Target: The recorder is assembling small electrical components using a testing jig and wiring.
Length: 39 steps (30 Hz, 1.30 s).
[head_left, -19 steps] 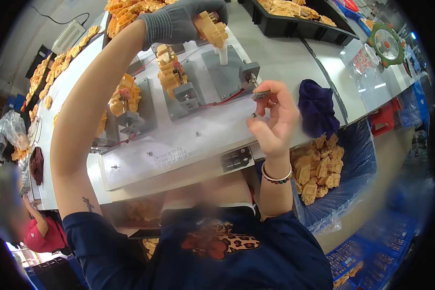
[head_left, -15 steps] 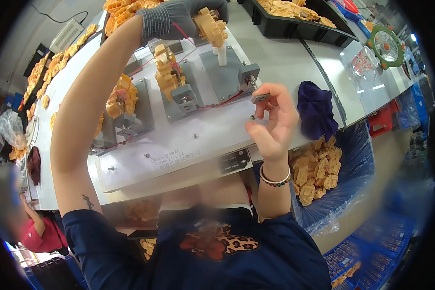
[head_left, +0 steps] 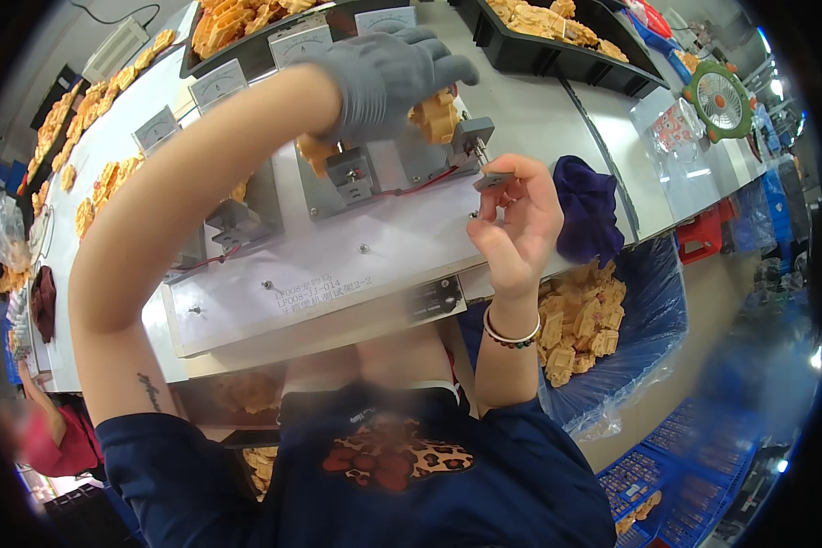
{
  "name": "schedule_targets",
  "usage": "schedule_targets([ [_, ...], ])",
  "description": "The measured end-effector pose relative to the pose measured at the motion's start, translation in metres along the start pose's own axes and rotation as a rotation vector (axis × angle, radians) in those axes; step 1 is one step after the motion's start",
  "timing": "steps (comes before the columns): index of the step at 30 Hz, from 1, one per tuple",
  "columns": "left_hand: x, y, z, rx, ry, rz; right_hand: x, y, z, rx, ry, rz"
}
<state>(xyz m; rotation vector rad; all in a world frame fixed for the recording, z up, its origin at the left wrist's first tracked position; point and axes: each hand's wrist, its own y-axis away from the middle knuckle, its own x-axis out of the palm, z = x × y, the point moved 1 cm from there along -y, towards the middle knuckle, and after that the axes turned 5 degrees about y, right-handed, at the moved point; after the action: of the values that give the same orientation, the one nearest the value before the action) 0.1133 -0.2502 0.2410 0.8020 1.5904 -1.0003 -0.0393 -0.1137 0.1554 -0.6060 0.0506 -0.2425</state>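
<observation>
My left hand [head_left: 388, 82], in a grey knitted glove, is over a yellow-orange plastic housing [head_left: 437, 119] at the rightmost grey fixture. Its fingers curve over the top of the housing and partly hide it. Bare, my right hand [head_left: 518, 219] pinches a small grey plate [head_left: 493, 181] at the end of a metal rod. The rod comes out of an upright grey block [head_left: 471, 132] on that same fixture. Left of it, a second fixture [head_left: 352, 173] holds another housing, mostly hidden by my left forearm. A third fixture [head_left: 237, 219] stands further left.
Dial meters [head_left: 300, 40] line the back of the white test bench [head_left: 338, 274]. Black trays [head_left: 575, 57] of housings stand behind. A dark purple cloth [head_left: 589, 210] lies right of my right hand, above a blue-lined bin [head_left: 658, 310] of housings. A green fan [head_left: 720, 100] stands far right.
My left hand has lowered the housing toward the rightmost fixture, covering the white pegs seen before. My right hand has stayed on the grey plate. The whole view has shifted slightly.
</observation>
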Motion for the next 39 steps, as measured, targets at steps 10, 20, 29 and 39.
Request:
schedule_targets([
  [10, -0.049, 0.190, -0.126, -0.340, -0.047, -0.399, -0.027, 0.006, 0.002, -0.015, 0.769, 0.087],
  [20, 0.017, 0.297, -0.095, -1.153, 0.331, -0.557, -0.039, -0.001, 0.001, 0.128, 0.622, 0.305],
  [29, 0.004, 0.268, -0.094, -1.173, 0.175, -0.502, -0.007, -0.004, 0.042, -0.077, 0.981, 0.238],
  [39, 0.035, 0.217, -0.097, -0.826, 0.342, -0.488, 0.049, 0.010, 0.021, -0.063, 0.680, 0.535],
])
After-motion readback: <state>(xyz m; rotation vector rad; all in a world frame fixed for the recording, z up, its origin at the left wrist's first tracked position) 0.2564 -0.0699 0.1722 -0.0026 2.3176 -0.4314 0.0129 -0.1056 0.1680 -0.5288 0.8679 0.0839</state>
